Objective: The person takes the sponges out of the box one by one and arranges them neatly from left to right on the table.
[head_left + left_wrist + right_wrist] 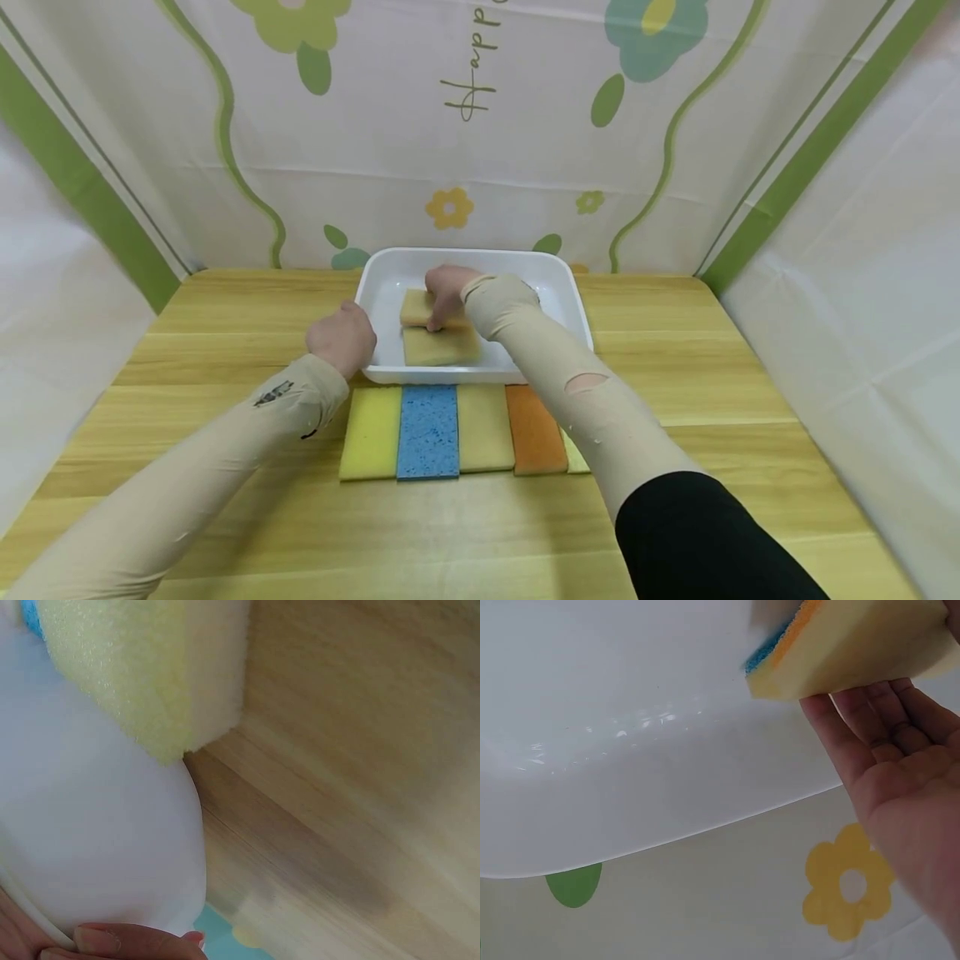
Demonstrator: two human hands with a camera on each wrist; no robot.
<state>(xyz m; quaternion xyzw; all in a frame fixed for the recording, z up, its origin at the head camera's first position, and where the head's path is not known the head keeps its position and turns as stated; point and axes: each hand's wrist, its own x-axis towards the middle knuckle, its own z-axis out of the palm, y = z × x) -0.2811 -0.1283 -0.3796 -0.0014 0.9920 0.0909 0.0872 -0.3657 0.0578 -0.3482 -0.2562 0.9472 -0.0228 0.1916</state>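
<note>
Sponge [847,660] w/ beige face, orange edge, in R hand [904,765].

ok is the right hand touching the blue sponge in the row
No, the right hand is over the white tray with its fingers on a beige sponge, while the blue sponge lies outside it.

Left hand [135,942] cropped in its wrist view, rightmost sponge [575,457] partly hidden by right sleeve [551,350].

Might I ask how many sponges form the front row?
5 visible, left to right: yellow sponge, blue sponge, tan sponge, orange sponge, and pale yellow sponge partly behind the right sleeve, which may hide more.
</note>
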